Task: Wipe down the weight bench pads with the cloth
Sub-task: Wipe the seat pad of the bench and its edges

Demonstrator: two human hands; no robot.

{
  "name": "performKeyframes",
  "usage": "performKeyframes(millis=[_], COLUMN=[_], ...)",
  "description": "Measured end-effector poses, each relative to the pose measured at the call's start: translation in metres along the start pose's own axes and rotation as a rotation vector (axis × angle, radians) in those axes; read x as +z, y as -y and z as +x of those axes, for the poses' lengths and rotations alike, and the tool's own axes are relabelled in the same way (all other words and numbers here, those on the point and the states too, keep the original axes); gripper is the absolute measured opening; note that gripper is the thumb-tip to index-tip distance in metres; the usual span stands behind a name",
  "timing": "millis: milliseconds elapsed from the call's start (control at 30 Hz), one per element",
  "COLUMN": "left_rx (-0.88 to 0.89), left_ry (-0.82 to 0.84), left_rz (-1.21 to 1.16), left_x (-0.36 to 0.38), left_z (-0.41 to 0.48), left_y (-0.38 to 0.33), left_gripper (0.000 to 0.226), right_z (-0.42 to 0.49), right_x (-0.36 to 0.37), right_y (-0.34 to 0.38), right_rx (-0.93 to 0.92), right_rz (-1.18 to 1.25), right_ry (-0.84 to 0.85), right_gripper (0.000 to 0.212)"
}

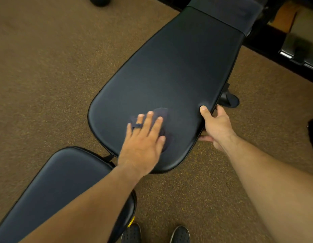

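Looking down from the head camera and counting two black pads: a long back pad (169, 67) from centre toward 1 o'clock, and a seat pad (64, 181) at 7 o'clock. Pressing one dark cloth (162, 113) flat onto the back pad's near end with the left hand (143, 139), fingers straight and spread. Peeking out from under those fingertips toward 1 o'clock, and again beside the thumb at 3 o'clock. Gripping the same pad's edge at 3 o'clock with the right hand (215, 123), thumb on top, fingers curling beneath. Standing on brown carpet (47, 67) in two dark shoes (131, 233) at 6 o'clock.
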State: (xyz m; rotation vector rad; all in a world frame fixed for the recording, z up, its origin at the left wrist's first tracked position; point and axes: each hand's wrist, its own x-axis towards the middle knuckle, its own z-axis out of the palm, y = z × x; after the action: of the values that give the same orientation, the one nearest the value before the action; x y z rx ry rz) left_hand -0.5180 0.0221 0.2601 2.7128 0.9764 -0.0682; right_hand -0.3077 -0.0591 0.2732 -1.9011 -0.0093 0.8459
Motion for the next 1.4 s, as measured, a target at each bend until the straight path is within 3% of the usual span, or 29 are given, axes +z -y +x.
performKeyframes(millis=[200,300,367,567,800,967,1100,1400], left_rx=[-0.515,-0.658,-0.584,-0.114,0.041,-0.332,-0.597,-0.791], left_ry=[-0.029,-0.072,-0.070,-0.039,-0.029,-0.075,-0.092,-0.271], left_rz=[-0.269,-0.294,-0.225,-0.052,0.005,-0.156,-0.364,-0.514], left_x=[0.005,0.003,0.005,0.009,0.005,0.012,0.018,0.015], left_z=[-0.036,-0.021,-0.013,0.034,0.032,-0.030,-0.046,-0.015], left_y=[-0.005,-0.029,-0.037,-0.070,-0.061,-0.022,-0.039,-0.026], left_gripper=[0.060,0.059,0.058,0.058,0.058,0.058,0.064,0.062], right_z=[-0.004,-0.002,0.001,0.005,0.005,0.003,0.000,0.004], right_x=[0.000,0.000,-0.001,-0.005,-0.008,-0.006,-0.002,-0.005], right_y=[0.003,0.004,0.001,-0.003,-0.003,0.000,-0.001,-0.001], right_rx=[0.023,0.025,0.025,0.009,-0.008,-0.005,-0.019,-0.029], right_rz=[-0.001,0.017,0.023,0.026,0.047,0.044,0.017,0.027], right_ry=[0.017,0.025,0.034,0.046,0.040,0.036,0.021,0.048], right_gripper=[0.023,0.021,0.026,0.040,0.041,0.042,0.036,0.032])
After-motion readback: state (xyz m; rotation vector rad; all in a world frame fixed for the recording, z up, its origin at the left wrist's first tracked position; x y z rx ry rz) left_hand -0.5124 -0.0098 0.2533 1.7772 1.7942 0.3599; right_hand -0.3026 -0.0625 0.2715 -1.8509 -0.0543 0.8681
